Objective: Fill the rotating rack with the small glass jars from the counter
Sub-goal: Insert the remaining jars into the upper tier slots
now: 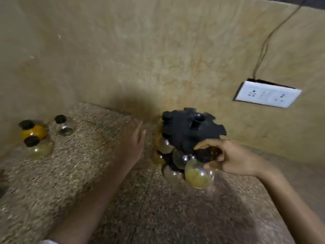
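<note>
Speckled tabletop (123,199) carries three spare jars (37,138) far left. Right hand (233,159) pinches a yellowish jar (199,175) at the black rack (190,132); left hand (133,143) lies spread, empty. Missing a notch could drop the glass.

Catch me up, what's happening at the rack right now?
The right hand holds a yellowish jar by its black lid at the black rotating rack, which already carries several jars. The left hand is open beside the rack, holding nothing. Three jars wait on the counter at the left.
</note>
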